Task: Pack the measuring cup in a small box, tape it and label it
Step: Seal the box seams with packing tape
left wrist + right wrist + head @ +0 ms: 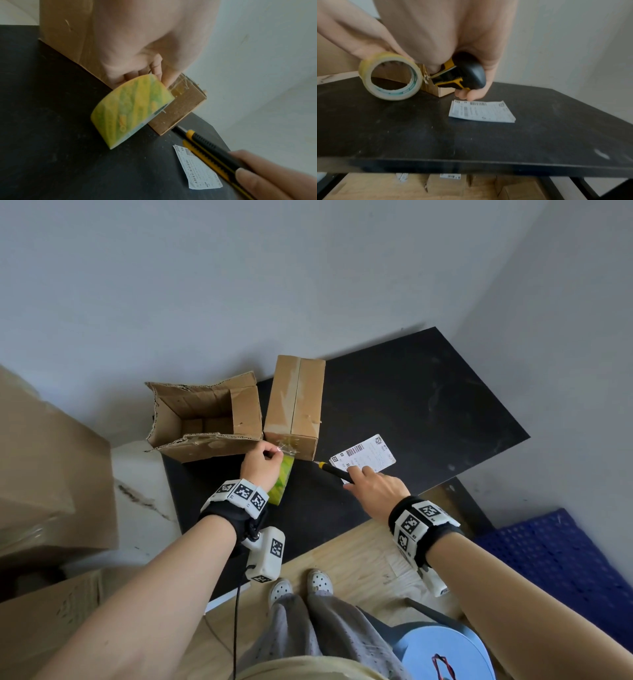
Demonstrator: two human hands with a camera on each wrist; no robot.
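Observation:
A small closed cardboard box [296, 402] stands on the black table [411, 405], with clear tape running over its top seam and down its near end. My left hand [262, 463] grips a yellow-green tape roll [281, 482] [132, 109] [390, 75] against that near end, the tape still joined to the box [178, 106]. My right hand [373, 486] holds a black and yellow utility knife [334, 470] [209, 148] [462, 75], its tip close to the box's near right corner. A white shipping label [363, 455] [197, 170] [481, 111] lies flat beside the knife. The measuring cup is not visible.
An open, torn cardboard box [205, 416] stands left of the small one. Large cartons [51, 474] are stacked at the far left. A blue stool [445, 652] and a blue perforated crate [555, 570] sit lower right. More boxes [447, 186] lie under the table.

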